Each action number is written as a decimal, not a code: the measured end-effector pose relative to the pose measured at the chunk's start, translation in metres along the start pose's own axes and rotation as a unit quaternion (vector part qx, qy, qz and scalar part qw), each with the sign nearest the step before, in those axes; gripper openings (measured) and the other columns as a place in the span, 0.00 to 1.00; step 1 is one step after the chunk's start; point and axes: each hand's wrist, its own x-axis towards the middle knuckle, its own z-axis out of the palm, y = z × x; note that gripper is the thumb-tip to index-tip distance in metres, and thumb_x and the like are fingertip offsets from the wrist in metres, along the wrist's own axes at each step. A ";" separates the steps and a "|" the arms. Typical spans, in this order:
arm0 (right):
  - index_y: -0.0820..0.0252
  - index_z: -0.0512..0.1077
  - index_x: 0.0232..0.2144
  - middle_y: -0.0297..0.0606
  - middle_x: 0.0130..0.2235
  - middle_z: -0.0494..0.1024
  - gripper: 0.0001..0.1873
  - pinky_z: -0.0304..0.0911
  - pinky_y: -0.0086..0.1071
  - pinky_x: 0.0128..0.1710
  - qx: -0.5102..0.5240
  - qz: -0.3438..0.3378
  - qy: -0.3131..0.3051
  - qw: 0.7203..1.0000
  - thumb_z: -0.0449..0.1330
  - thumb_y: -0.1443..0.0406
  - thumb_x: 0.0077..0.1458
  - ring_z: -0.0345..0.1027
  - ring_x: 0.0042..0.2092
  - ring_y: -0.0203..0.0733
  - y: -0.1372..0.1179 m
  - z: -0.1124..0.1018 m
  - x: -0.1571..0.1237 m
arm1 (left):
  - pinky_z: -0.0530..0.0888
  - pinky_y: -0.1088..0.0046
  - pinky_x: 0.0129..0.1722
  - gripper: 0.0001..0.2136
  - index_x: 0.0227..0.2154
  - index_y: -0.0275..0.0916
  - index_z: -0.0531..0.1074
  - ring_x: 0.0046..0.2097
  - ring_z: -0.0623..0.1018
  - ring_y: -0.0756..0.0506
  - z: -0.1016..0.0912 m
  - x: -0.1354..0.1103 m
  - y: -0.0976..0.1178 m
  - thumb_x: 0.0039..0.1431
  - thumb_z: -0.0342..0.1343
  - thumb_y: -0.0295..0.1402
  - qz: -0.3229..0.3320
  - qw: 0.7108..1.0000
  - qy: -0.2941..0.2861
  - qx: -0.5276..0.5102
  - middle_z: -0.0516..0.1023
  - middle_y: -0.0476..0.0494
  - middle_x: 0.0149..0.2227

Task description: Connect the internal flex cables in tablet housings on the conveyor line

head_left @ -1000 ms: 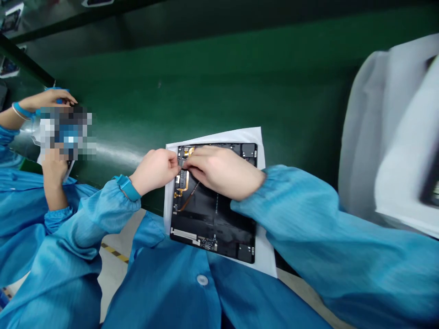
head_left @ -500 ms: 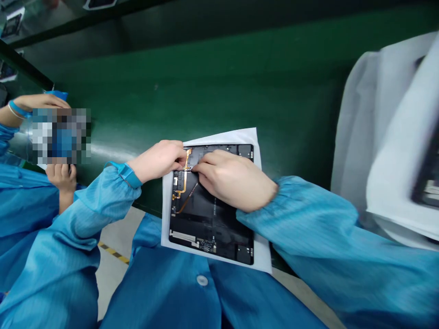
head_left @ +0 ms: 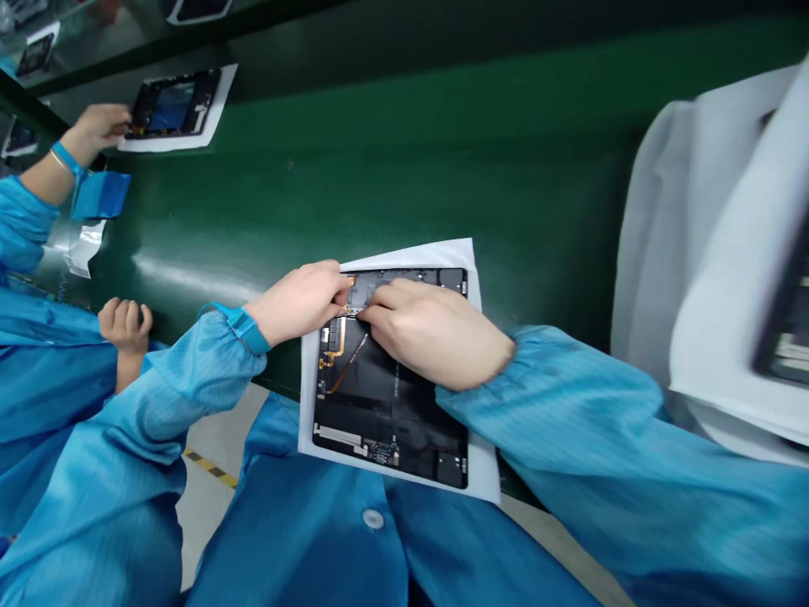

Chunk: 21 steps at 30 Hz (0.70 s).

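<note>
Head view: black, flat rectangular electronic device, innards exposed, lying on a white, thin sheet at the near edge of a smooth green desk. Left hand: fingers curled, tips drawn close at the device's upper-left part. Right hand: likewise bent, tips just beside. Cannot tell whether either grips a small part. Thin orange-brown ribbon cable slants below. Step, by judgement: two-handed fingertip work on internals; next move seems to call for light pressure, clear of cable.

Left hand beside right hand (both curled)
</note>
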 end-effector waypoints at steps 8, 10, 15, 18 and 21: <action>0.63 0.77 0.28 0.44 0.32 0.77 0.13 0.57 0.38 0.36 0.010 -0.013 0.012 1.000 0.54 0.71 0.61 0.67 0.36 0.46 0.000 -0.001 0.000 | 0.64 0.72 0.29 0.27 0.19 0.39 0.66 0.27 0.73 0.46 0.027 -0.131 0.041 0.65 0.45 0.54 -0.304 0.948 -0.065 -0.062 0.71 0.44 0.21; 0.62 0.77 0.28 0.43 0.31 0.77 0.12 0.58 0.38 0.37 0.005 -0.024 0.041 0.999 0.55 0.71 0.60 0.68 0.36 0.47 0.000 0.003 -0.002 | 0.67 0.72 0.30 0.24 0.23 0.39 0.68 0.30 0.77 0.45 0.053 -0.150 0.051 0.63 0.47 0.54 -0.320 0.929 -0.081 -0.166 0.75 0.43 0.25; 0.62 0.78 0.28 0.43 0.32 0.78 0.12 0.59 0.38 0.36 -0.009 -0.049 0.101 0.994 0.55 0.71 0.59 0.68 0.34 0.47 0.002 0.012 -0.006 | 0.70 0.74 0.22 0.27 0.27 0.40 0.65 0.22 0.74 0.48 0.115 -0.152 0.059 0.54 0.49 0.64 -0.343 0.762 -0.028 -0.548 0.72 0.48 0.20; 0.61 0.78 0.28 0.42 0.33 0.79 0.12 0.59 0.38 0.37 -0.015 -0.047 0.122 0.991 0.55 0.71 0.59 0.68 0.34 0.45 0.001 0.012 -0.005 | 0.70 0.76 0.22 0.28 0.29 0.39 0.66 0.21 0.73 0.50 0.130 -0.150 0.063 0.50 0.55 0.63 -0.324 0.724 0.023 -0.608 0.71 0.50 0.20; 0.61 0.78 0.31 0.42 0.33 0.79 0.11 0.58 0.37 0.37 -0.016 -0.033 0.136 0.990 0.56 0.71 0.59 0.68 0.35 0.45 -0.002 0.007 -0.003 | 0.73 0.75 0.23 0.27 0.31 0.37 0.68 0.22 0.74 0.51 0.124 -0.152 0.063 0.49 0.59 0.60 -0.328 0.720 0.066 -0.609 0.75 0.48 0.25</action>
